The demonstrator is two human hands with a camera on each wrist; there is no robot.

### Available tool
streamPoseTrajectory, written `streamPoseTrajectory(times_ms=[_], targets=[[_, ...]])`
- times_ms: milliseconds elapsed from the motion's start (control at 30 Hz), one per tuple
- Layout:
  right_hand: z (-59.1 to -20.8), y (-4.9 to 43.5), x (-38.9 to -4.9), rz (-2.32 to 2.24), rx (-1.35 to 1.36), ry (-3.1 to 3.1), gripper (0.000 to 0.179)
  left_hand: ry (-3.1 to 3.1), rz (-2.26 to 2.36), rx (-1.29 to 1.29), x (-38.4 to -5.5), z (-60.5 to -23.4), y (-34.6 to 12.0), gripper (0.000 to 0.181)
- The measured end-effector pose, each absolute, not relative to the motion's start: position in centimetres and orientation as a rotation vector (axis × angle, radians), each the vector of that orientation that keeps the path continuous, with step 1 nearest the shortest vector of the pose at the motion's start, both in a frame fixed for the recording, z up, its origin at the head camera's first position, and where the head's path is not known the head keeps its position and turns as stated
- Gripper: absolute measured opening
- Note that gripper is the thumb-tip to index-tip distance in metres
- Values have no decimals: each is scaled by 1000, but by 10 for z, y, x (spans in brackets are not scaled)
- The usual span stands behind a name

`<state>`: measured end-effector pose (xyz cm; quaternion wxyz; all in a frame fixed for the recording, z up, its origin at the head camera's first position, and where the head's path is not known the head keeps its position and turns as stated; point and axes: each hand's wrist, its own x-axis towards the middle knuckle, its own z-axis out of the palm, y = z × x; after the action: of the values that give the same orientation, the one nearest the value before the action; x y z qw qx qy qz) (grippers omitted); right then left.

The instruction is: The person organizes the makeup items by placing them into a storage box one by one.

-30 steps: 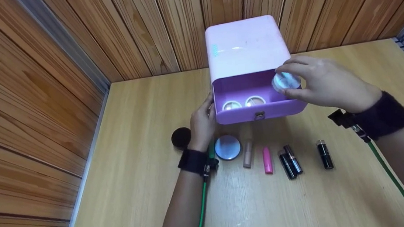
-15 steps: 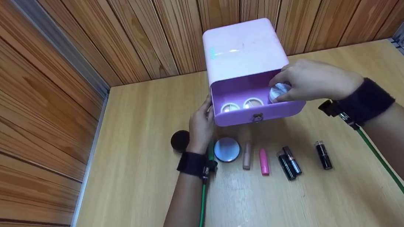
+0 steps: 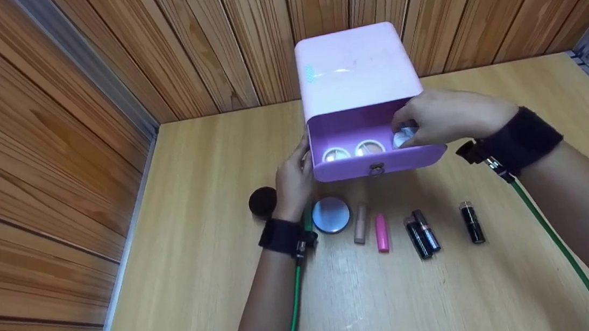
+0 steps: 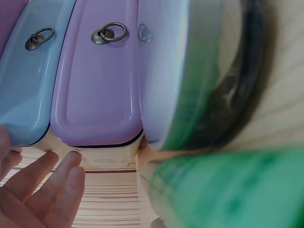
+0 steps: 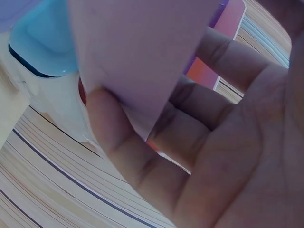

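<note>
In the head view my right hand reaches into the right end of the pulled-out purple drawer, with thumb and fingers gripping a small round cosmetic jar, mostly covered. Two more round white-rimmed jars lie in the drawer, the left jar and the middle jar. My left hand rests along the left side of the pink drawer box. In the left wrist view its fingers extend beside the shut lower drawers. The drawer front hides the held jar in the right wrist view.
In front of the box lie a silver round compact, a mauve tube, a pink lipstick, two black tubes side by side, and another black tube. A dark round compact sits left of my left wrist.
My right hand has lowered the jar from above the drawer's right end down into it, slightly leftward. The pink lipstick has rolled a little left. The left hand stays at the box's side.
</note>
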<state>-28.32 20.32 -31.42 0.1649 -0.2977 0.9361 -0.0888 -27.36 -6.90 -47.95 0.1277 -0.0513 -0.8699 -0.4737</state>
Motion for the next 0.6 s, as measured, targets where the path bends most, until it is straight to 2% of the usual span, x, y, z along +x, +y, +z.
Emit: streamPoseTrajectory(times_ms=[200,600], targets=[[-315,205,-284,-295,-825,2638,24,-2534,-1339,-158,-273,-480,-69,46],[-313,213,-276,-355,-908,2671,33,-2613,-1359,-236,-273,-473,-77,47]])
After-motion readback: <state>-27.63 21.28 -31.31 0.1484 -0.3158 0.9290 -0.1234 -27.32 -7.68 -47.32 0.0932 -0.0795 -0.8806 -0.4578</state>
